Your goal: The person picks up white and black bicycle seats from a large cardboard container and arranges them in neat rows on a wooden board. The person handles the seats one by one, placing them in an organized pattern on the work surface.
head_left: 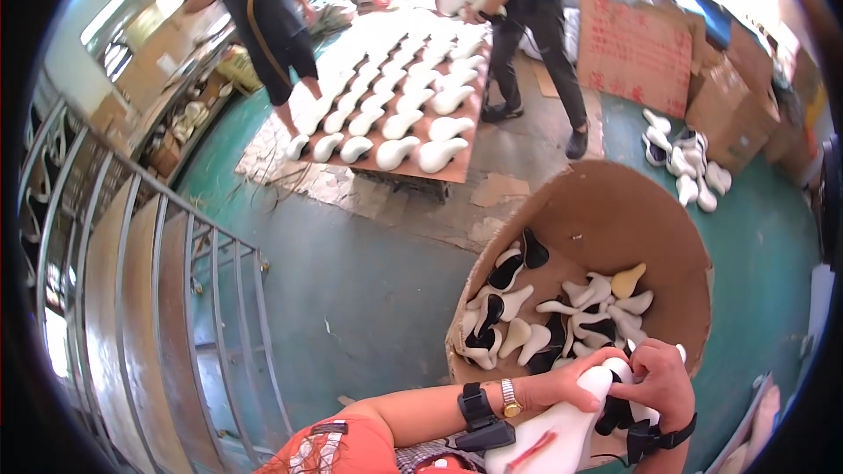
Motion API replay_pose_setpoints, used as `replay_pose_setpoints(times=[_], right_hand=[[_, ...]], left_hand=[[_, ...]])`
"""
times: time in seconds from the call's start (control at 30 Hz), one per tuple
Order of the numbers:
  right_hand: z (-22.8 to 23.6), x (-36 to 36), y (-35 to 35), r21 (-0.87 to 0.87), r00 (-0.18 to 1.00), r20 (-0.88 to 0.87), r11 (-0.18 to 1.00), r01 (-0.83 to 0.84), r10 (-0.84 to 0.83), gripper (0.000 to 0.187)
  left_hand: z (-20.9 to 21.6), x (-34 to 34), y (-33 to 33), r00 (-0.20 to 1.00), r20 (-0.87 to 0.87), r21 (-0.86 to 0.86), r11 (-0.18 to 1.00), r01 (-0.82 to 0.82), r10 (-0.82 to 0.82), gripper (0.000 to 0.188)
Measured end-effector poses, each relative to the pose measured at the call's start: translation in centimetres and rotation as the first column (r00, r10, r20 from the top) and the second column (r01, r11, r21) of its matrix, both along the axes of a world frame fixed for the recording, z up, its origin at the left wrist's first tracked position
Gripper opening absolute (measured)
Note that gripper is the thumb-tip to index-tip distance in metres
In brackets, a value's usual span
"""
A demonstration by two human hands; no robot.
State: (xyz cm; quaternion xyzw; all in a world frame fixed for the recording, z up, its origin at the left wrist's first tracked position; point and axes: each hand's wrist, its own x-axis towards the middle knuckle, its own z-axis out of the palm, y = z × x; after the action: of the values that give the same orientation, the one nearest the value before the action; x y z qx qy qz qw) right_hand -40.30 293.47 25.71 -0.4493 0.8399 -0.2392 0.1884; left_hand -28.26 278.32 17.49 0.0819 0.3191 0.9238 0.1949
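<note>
Close to my body, my left hand is wrapped around the narrow nose of a white bicycle saddle with a red streak on its broad part. My right hand has its fingers curled against a second white saddle with black parts, right beside the first. Where the two saddles touch is partly covered by my fingers. Just beyond my hands stands a large brown cardboard bin. Inside it lies a loose heap of white and black saddles, with one yellowish saddle among them.
Rows of white saddles cover a low table ahead, with two people standing at it. More saddles lie on the floor at right near cardboard boxes. A metal rack stands at left.
</note>
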Motion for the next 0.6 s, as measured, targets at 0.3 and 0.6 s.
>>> replay_pose_setpoints(times=[0.3,0.6], right_hand=[[-3.6,3.9,-1.3,-0.455,0.938,0.097,0.823,0.339,-0.332,0.042],[-8.3,-3.1,6.3,-0.227,0.741,0.117,0.708,0.668,-0.661,0.036]], left_hand=[[5.0,3.8,-4.9,0.98,-0.106,-0.376,0.906,-0.195,0.167,0.076],[3.5,9.5,-11.1,0.78,-0.061,-0.291,0.737,-0.61,0.622,0.075]])
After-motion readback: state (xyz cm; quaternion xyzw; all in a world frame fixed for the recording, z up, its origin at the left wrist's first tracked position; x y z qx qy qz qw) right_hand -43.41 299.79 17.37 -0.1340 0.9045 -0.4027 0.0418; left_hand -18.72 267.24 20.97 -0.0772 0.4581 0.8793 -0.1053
